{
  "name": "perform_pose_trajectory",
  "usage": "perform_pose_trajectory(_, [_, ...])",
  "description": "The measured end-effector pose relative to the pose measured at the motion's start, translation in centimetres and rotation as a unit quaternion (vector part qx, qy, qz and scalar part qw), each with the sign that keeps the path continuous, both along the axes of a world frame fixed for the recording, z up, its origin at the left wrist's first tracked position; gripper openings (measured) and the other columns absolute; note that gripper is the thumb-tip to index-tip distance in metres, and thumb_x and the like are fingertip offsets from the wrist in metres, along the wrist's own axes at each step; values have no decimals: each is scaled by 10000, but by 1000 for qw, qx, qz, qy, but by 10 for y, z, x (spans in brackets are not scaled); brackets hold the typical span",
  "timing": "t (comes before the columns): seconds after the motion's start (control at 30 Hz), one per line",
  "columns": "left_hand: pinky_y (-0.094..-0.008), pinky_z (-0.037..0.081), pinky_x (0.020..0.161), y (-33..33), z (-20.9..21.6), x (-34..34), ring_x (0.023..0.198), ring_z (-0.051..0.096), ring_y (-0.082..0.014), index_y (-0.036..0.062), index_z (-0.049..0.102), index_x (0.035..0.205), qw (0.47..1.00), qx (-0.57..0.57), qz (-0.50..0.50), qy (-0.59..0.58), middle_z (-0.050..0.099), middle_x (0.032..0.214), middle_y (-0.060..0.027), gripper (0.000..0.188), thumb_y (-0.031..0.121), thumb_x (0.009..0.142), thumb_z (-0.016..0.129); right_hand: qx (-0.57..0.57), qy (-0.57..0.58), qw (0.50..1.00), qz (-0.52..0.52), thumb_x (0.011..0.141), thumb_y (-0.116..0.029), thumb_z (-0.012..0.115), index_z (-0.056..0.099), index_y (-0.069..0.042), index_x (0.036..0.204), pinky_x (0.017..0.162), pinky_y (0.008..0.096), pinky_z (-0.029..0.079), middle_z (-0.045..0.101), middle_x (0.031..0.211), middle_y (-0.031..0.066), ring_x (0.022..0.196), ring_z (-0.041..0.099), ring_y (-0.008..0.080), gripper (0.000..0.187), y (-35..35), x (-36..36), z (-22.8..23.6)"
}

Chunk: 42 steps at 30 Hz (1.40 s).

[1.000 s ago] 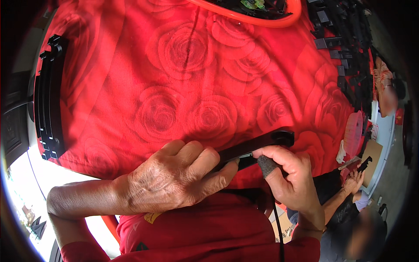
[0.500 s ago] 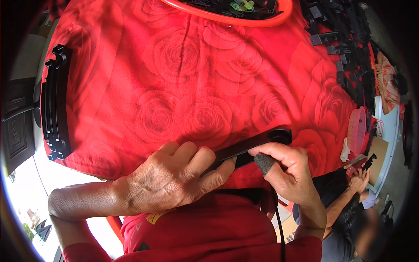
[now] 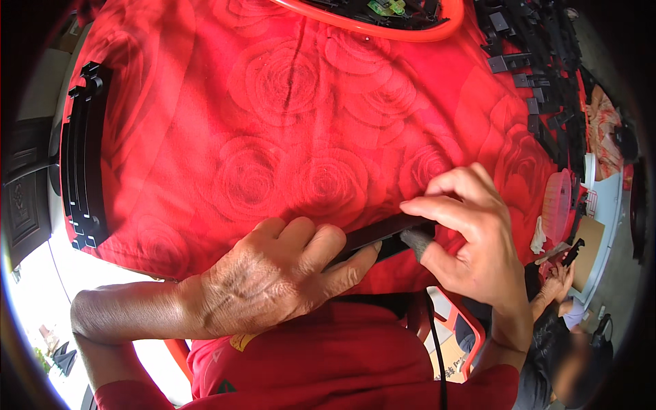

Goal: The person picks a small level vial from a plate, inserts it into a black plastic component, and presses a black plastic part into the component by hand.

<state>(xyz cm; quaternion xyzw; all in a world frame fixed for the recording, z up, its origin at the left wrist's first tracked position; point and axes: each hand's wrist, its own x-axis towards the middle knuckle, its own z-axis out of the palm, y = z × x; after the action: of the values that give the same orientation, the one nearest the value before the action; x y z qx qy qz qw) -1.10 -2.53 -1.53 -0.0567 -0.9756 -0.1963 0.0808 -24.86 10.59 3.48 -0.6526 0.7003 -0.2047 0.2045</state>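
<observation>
A long black plastic strip (image 3: 383, 231) lies slanted over the near edge of the table. My left hand (image 3: 273, 277) is closed around its left part, knuckles up, hiding that end. At the right part my right hand (image 3: 471, 232) straddles the strip: the thumb, in a dark grey finger cover (image 3: 415, 240), is against the near side and the index fingertip is at the far side. My right fingers hide the strip's right end. Several similar black strips (image 3: 85, 157) stand side by side at the table's left edge.
A red flowered cloth (image 3: 287, 89) covers the table. At the far side sits an orange-red basin (image 3: 383, 29) of black parts and a green piece. Black parts (image 3: 533, 82) pile up at the far right, with a pink basket (image 3: 557, 198) nearer. Another person's hand (image 3: 562, 279) holds a black part.
My right hand has moved away from me and a little right, its fingers spreading around the strip's right end. My left hand keeps its hold almost in place.
</observation>
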Motion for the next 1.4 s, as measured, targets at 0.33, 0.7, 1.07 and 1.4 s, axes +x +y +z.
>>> perform_pose_trajectory(0.33, [-280,431,531,3,-3,2,666,473,-134,181,656,1426,1000,-17,7,18,441,827,-2,626,234,802,662,121,-143,982,26,672,9,748,741,-41,896,815,356,438,649,834,41,820,570,212,230,-13,-13,-11])
perform_pose_trajectory(0.7, [-292,439,531,2,-1,0,656,482,-146,192,676,1393,1000,-1,1,12,455,832,-19,580,218,813,669,151,-159,975,28,647,24,765,763,-61,923,854,339,415,661,863,15,851,602,173,288,-12,-18,-12])
perform_pose_trajectory(1.07, [-292,439,518,0,-2,-2,640,474,-143,218,663,1399,1000,2,-4,6,430,817,-15,566,222,833,677,156,-155,975,24,632,62,746,742,-56,889,825,356,432,637,844,26,842,584,196,283,-13,-13,-10])
perform_pose_trajectory(1.4, [-294,431,484,3,1,-4,614,461,-138,264,680,1358,1000,9,-4,-20,426,809,-6,520,231,839,698,171,-158,972,15,636,54,720,721,-43,869,803,358,444,623,866,46,868,556,223,253,-14,-12,-6])
